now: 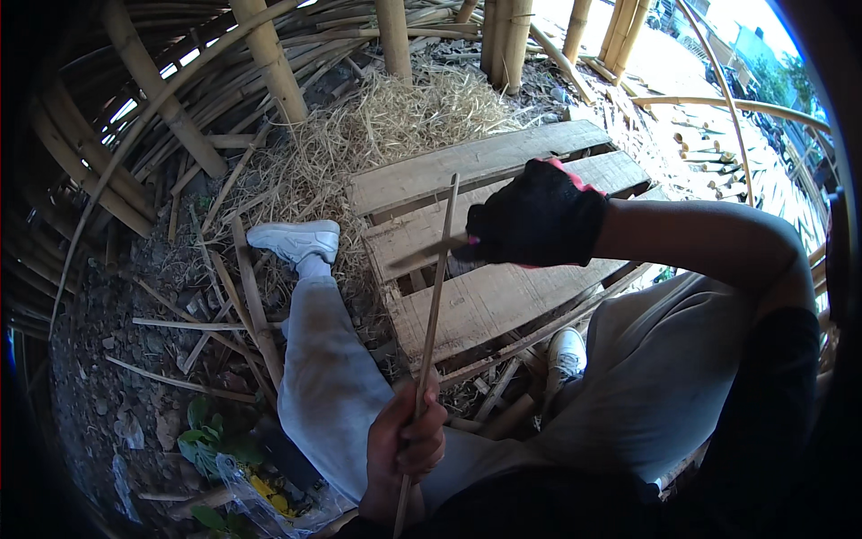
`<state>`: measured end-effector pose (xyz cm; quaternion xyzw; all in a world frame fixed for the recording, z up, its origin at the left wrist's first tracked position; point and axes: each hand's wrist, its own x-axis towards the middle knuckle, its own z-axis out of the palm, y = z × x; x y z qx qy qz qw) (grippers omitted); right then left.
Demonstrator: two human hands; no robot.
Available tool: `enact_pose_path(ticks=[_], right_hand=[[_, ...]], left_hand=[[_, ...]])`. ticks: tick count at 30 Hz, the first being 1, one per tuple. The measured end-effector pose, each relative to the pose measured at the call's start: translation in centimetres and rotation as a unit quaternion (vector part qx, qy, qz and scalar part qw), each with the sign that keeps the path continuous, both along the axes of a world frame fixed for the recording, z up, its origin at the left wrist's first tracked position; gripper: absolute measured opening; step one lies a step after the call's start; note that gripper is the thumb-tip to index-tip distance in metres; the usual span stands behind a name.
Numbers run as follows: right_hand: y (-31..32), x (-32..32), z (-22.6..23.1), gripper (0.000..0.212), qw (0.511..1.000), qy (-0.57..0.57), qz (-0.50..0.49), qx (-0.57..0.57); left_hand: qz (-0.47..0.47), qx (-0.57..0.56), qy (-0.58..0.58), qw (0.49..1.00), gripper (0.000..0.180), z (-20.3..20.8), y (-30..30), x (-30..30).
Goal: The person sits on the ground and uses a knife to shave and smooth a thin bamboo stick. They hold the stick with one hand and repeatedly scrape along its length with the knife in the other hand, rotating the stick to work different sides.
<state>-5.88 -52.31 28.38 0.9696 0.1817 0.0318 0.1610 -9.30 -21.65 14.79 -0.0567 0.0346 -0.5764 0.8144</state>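
Observation:
A long thin bamboo strip (436, 310) stands slanting upward in front of me. My bare left hand (409, 436) has its fingers wrapped round the strip's lower part, and the end runs down past the wrist. My right hand (543, 216), in a black glove with pinkish-red parts, is closed round a knife. Only the knife's blade (415, 258) shows clearly; the glove covers most of the handle. The blade lies across the strip's upper half, apparently touching it. Below both is a wooden slatted platform (476, 310), like a pallet.
Pale shavings (386, 121) are heaped behind the platform. Bamboo posts (269, 63) stand along the back and left. Loose bamboo pieces (242, 296) litter the ground by my white left shoe (296, 241). A clear plastic bag (269, 494) with something yellow lies at lower left.

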Motion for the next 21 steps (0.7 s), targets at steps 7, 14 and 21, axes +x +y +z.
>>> enact_pose_path(ticks=[7,14,21], right_hand=[[-2.6,0.5,-0.7,0.041,0.998,-0.026,-0.041,0.038],[-5.7,0.9,-2.0,0.043,0.987,0.018,-0.161,0.02],[-5.3,0.9,-1.1,0.036,0.957,0.034,-0.289,0.0]], left_hand=[[0.018,-0.037,0.042,0.998,0.026,0.1,-0.6,-0.2],[-0.016,-0.053,0.008,0.998,0.025,0.1,0.1,0.0],[0.03,-0.117,0.05,0.991,0.025,-0.2,0.5,1.1]])
